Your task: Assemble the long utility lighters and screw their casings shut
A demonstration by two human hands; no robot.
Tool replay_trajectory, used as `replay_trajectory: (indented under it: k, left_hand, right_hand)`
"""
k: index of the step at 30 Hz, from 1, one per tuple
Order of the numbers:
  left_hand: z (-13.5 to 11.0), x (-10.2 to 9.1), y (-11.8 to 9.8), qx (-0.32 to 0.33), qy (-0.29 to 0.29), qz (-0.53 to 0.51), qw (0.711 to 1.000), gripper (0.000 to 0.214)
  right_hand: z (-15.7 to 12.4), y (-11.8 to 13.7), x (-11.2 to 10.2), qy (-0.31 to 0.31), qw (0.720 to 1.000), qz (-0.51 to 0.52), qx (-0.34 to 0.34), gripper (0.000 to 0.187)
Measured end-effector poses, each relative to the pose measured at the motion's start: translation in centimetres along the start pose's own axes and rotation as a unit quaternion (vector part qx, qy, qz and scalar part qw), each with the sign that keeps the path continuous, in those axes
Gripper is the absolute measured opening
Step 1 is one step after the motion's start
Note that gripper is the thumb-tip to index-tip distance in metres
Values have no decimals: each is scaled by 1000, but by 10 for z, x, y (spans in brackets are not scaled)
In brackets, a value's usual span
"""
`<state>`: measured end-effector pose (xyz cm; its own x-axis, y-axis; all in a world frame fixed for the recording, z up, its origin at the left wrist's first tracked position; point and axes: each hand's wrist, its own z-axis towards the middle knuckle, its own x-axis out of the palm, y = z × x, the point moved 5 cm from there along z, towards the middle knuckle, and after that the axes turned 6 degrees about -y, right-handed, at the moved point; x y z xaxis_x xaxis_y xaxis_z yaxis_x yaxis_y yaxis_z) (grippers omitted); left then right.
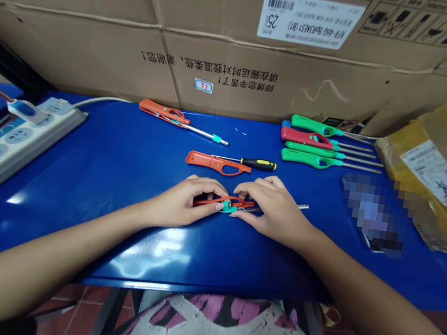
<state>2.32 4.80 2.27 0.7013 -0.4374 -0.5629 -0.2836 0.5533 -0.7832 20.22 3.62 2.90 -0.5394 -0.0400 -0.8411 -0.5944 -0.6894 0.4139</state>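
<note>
Between my two hands is an opened orange lighter [224,199] of the long-necked kind, with a green trigger piece [227,208] showing. My left hand [183,201] pinches its handle end, thumb near the green piece. Around its front part my right hand [274,207] is closed, and the metal tube tip pokes out to the right beyond the fingers. Much of the lighter's inside is hidden by my fingers. Just behind my hands lie a loose orange half-shell [219,164] and a screwdriver [259,164] with a black and yellow handle.
An orange lighter [164,112] lies at the back left. Several green and red lighters [306,157] are lined up at the back right. A phone [370,212] and a taped carton [440,175] are to the right, a power strip [8,146] to the left. Large cardboard [117,58] walls the back.
</note>
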Motion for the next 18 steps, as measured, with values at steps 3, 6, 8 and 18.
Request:
replay_trajectory:
  k: [3,6,8,18]
  left_hand:
    - [-1,0,2,-9,1,8,1000,17]
    - [0,1,2,-11,2,8,1000,18]
    - [0,1,2,-11,3,11,1000,19]
    - [0,-1,-2,-12,2,6,1000,19]
  right_hand:
    - [0,-2,2,1,1000,13,19,30]
    - [0,-3,3,-2,999,28,45,28]
    - [1,-4,4,-2,998,36,56,25]
    - [1,-2,4,1,999,28,46,17]
